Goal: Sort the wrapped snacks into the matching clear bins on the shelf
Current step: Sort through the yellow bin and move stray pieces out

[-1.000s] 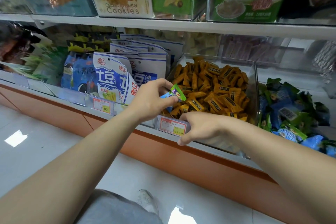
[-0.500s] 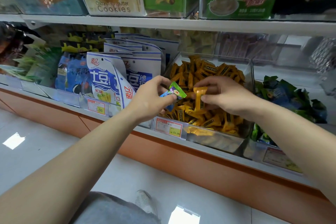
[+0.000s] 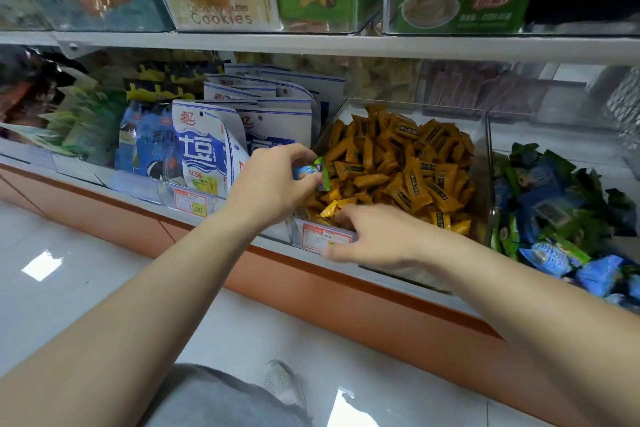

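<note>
The left hand (image 3: 273, 184), wrist bent, pinches a green-and-blue wrapped snack (image 3: 316, 173). Just beside it, the right hand (image 3: 375, 239) lies palm-down over the clear plastic bin (image 3: 415, 107) front, its grip not discernible.

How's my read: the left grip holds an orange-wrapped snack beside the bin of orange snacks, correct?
Not quite. The head view shows the left grip holding a green-and-blue wrapped snack, not an orange-wrapped one. It is beside the bin of orange snacks, as you said.
</note>
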The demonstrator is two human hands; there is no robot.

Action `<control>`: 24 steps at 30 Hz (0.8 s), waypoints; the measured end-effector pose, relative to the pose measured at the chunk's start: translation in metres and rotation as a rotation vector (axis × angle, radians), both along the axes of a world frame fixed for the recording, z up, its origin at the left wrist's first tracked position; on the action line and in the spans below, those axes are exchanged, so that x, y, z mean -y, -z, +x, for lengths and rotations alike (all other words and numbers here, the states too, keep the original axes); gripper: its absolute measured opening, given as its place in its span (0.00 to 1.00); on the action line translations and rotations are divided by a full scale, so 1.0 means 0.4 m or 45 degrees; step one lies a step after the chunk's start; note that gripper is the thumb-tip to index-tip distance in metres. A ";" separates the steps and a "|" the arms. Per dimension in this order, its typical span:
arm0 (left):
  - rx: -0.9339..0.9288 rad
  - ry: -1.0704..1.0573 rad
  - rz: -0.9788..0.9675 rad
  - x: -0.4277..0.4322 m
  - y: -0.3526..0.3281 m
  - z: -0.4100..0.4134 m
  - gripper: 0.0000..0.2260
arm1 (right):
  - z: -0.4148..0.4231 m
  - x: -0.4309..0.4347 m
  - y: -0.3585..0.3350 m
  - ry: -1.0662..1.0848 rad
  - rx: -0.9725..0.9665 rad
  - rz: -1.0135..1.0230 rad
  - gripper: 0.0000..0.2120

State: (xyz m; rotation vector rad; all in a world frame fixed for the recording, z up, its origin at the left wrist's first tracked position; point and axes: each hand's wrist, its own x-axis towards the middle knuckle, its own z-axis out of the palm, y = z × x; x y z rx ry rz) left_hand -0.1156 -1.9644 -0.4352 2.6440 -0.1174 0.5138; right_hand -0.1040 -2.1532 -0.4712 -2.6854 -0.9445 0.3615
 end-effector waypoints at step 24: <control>-0.256 0.049 -0.341 -0.074 0.019 -0.007 0.11 | 0.030 0.018 -0.008 -0.042 -0.305 -0.098 0.30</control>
